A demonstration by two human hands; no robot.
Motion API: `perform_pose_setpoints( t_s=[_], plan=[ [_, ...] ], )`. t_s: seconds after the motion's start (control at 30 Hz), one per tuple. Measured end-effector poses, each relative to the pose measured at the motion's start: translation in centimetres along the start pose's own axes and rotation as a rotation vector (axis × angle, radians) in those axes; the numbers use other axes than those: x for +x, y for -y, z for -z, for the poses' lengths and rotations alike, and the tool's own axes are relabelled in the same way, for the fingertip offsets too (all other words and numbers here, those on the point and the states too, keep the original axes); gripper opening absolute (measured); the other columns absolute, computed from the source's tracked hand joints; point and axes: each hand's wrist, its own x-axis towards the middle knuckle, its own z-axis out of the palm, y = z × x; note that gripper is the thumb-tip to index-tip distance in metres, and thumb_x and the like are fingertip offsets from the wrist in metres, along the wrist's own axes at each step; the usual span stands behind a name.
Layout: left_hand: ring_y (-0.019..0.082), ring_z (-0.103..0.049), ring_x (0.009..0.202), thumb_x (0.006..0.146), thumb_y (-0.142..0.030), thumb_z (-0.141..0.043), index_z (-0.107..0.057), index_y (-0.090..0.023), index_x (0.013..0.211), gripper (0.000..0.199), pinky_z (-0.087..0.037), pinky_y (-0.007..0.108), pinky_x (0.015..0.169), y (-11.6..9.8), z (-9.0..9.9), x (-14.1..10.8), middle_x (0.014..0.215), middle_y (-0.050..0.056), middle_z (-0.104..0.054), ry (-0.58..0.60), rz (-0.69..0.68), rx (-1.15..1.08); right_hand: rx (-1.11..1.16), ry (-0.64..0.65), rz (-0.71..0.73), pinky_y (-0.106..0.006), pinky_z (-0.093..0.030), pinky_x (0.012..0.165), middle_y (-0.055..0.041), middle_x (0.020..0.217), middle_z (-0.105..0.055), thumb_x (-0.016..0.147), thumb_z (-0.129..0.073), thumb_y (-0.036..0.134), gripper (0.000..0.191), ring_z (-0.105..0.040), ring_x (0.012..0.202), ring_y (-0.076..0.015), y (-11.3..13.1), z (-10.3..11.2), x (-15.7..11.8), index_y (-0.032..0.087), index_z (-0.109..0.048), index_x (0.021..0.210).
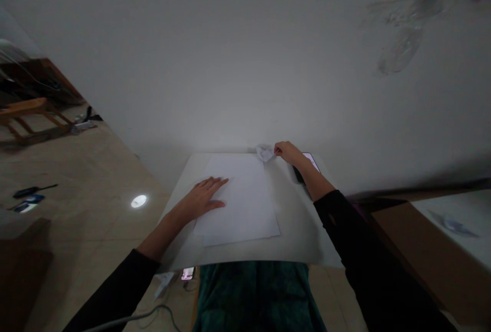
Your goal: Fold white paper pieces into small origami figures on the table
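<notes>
White sheets of paper lie on a small white tabletop against the wall. My left hand rests flat on the left part of the paper, fingers stretched out and thumb apart. At the far edge of the tabletop, my right hand has its fingers pinched at the edge of a small crumpled white piece. I cannot tell whether that piece is paper or thin plastic. Partly behind my right forearm lies a dark phone with a lit screen.
A pale wall rises directly behind the tabletop. Below its front left corner, another lit phone lies near a grey cable. A cardboard box stands at the right. Wooden furniture and tools are on the left floor.
</notes>
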Motion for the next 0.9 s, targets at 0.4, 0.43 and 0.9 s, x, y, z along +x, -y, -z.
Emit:
perform_pose_setpoints(
  t_s=[0.4,0.43,0.9],
  plan=[
    [0.025,-0.055,0.123,0.094,-0.058,-0.037,-0.042,-0.021,0.141,0.061,-0.044,0.04,0.102,1.4,0.0,-0.8,0.137,0.013,-0.055,-0.028,-0.128,0.093,0.006,-0.156,-0.043,-0.032,-0.045,0.087,-0.0125,0.106,-0.066,0.078,-0.047,-0.002,0.037,-0.06,0.101,-0.0218,-0.7,-0.5,-1.5,0.015,-0.066,0.105],
    [0.024,-0.056,0.122,0.095,-0.056,-0.034,-0.042,-0.02,0.14,0.058,-0.045,0.039,0.101,1.5,-0.2,-0.8,0.136,0.012,-0.056,-0.039,-0.137,0.117,0.008,-0.178,-0.049,-0.033,-0.045,0.088,-0.0133,0.109,-0.064,0.077,-0.047,-0.002,0.039,-0.059,0.103,-0.0225,-0.5,-0.4,-1.8,0.015,-0.064,0.108],
    [0.026,-0.061,0.116,0.096,-0.042,-0.043,-0.054,-0.014,0.128,0.045,-0.045,0.041,0.099,0.7,1.0,0.3,0.126,0.017,-0.063,0.063,-0.148,0.115,0.364,-0.033,0.369,-0.036,-0.046,0.091,-0.0115,0.105,-0.066,0.086,-0.057,0.014,0.017,-0.059,0.103,-0.0212,13.0,-6.6,-9.3,0.015,-0.064,0.102]
  ],
)
